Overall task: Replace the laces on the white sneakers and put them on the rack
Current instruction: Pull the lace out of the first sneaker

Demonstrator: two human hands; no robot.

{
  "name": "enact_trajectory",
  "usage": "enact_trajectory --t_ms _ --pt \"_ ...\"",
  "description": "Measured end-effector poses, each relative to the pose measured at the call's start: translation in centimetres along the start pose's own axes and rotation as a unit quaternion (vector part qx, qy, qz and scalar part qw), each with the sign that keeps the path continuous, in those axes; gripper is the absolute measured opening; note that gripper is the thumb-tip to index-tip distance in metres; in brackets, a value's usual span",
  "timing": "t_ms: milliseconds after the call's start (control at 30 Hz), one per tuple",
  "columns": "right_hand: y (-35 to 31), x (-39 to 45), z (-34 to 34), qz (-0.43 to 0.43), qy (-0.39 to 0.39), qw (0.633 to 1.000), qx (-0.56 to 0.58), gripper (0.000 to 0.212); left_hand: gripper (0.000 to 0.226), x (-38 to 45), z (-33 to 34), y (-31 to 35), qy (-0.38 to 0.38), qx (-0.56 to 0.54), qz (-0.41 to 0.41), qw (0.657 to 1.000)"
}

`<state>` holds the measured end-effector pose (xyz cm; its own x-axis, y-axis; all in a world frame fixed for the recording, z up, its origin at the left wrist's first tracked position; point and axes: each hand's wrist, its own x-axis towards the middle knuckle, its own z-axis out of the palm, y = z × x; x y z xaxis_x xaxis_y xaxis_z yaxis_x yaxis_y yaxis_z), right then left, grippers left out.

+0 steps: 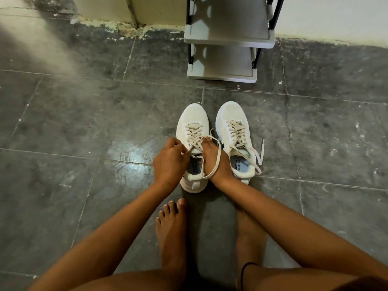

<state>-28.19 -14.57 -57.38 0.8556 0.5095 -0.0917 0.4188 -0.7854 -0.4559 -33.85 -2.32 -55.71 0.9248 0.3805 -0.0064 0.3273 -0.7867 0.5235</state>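
Observation:
Two white sneakers stand side by side on the dark tiled floor, toes pointing away from me. The left sneaker (192, 116) has a beige lace (217, 156) threaded through its eyelets. My left hand (169, 162) pinches one end of that lace at the shoe's tongue. My right hand (214, 158) grips the lace at the top eyelets, and a long loop of it drapes over my wrist. The right sneaker (232, 120) is laced too, with its loose ends (260, 156) trailing onto the floor. The grey shoe rack (228, 40) stands beyond them against the wall.
My bare feet (172, 225) rest on the floor just behind the sneakers. A cream wall corner (126, 11) with flaking paint rises at the back left. Dark tiles (73, 122) stretch out on both sides.

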Motion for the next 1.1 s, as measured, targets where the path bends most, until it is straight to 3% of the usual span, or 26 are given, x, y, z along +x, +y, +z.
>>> enact_trajectory --t_ms 133,200,367,433,500,567,633,700,800,933,1100 --pt "0.3 -0.1 0.0 -0.009 -0.009 1.000 0.008 0.051 0.027 -0.5 0.0 -0.5 0.025 0.023 0.042 0.999" --pt "0.5 -0.1 0.1 -0.011 0.001 1.000 0.029 0.050 0.032 -0.3 0.3 -0.9 -0.011 0.082 0.101 0.991" --pt "0.8 0.0 0.0 -0.017 0.008 0.999 0.048 0.049 0.012 1.6 -0.3 -0.3 -0.017 0.157 0.191 0.969" --pt "0.7 -0.1 -0.1 -0.019 0.007 0.998 0.054 0.046 0.009 2.1 -1.3 0.4 -0.059 0.073 0.174 0.980" --pt "0.7 -0.2 0.1 -0.013 0.015 0.995 0.094 0.041 0.006 2.8 -3.5 2.0 -0.090 -0.140 0.095 0.981" --pt "0.6 -0.4 -0.1 -0.005 0.020 0.993 0.113 0.038 0.012 4.2 -5.7 3.3 -0.020 -0.334 0.000 0.942" --pt "0.5 -0.4 -0.5 -0.001 0.016 0.992 0.122 0.041 0.009 6.1 -7.0 3.2 0.069 -0.381 -0.081 0.918" --pt "0.5 -0.2 -1.0 0.010 -0.001 0.992 0.123 0.044 0.026 6.9 -6.9 2.0 0.070 -0.325 -0.134 0.934" --pt "0.8 -0.2 -2.0 0.036 0.009 0.988 0.148 0.042 0.037 5.8 -4.8 -0.5 -0.040 -0.156 -0.147 0.976" --pt "0.8 -0.3 -2.7 0.032 0.060 0.989 0.132 0.043 0.042 3.3 -2.7 -0.9 -0.179 -0.089 -0.134 0.971" --pt "0.1 -0.9 -2.3 -0.094 0.124 0.984 -0.083 0.031 0.030 2.9 -1.9 0.0 -0.121 -0.002 -0.029 0.992"
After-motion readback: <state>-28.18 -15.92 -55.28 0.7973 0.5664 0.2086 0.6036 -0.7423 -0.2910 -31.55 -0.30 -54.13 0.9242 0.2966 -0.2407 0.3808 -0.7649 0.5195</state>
